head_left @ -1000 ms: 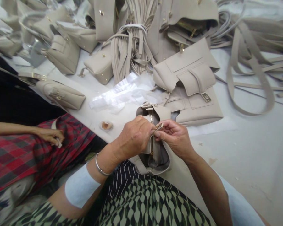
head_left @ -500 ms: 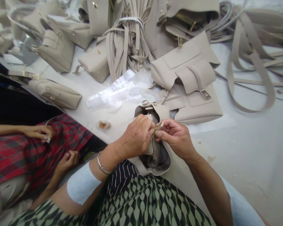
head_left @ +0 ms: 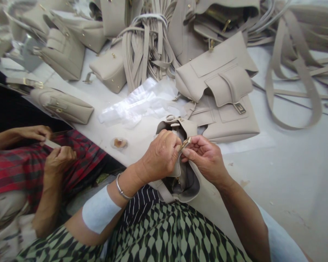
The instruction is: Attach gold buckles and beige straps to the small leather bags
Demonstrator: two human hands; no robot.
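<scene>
Gold-toned clasp (head_left: 186, 144) sits over the open bag (head_left: 190, 127), long axis slanting away and rightward, pinched between the left hand (head_left: 162, 154) (fingertips partly hidden) and right hand (head_left: 203, 156), both equally near.

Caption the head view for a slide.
Left hand and right hand meet at a gold-coloured fitting over an open beige bag, with more bags and bundled straps lying beyond.

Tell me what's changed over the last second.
A co-worker's hands have come together on a pale strip, one rising into view. The gold-coloured clasp now shows more of its face; the person's left hand and right hand stay at it, above the open bag.
</scene>
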